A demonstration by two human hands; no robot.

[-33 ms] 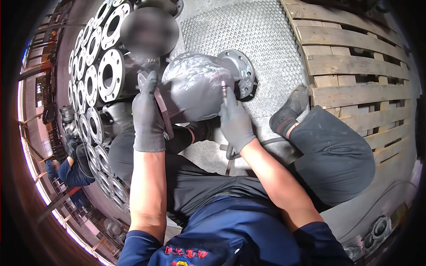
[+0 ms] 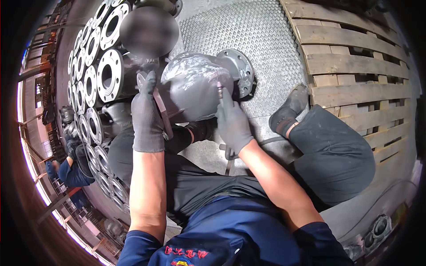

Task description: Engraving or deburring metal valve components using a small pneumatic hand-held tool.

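Note:
A grey cast valve body (image 2: 195,95) with white scuffs on top lies on its side in front of me. Its far right end carries a round bolt-hole flange (image 2: 245,71). My left hand (image 2: 147,117), in a grey glove, is closed on the near left flange (image 2: 162,108), thumb on top. In my gloved right hand (image 2: 233,124) is a slim die grinder (image 2: 220,93), held like a pen. Its pink tip meets or nearly meets the right side of the body. The rest of the grinder is hidden by the hand.
Flanged valve bodies (image 2: 110,75) are stacked at left. A wooden pallet (image 2: 355,64) lies at right, beside a diamond-pattern metal plate (image 2: 266,66). A dark hose (image 2: 271,140) runs by my right wrist. Another person (image 2: 73,170) is far left.
My right hand has shifted slightly left, taking the grinder's pink tip a little left across the body. My left hand and the valve body stay nearly the same.

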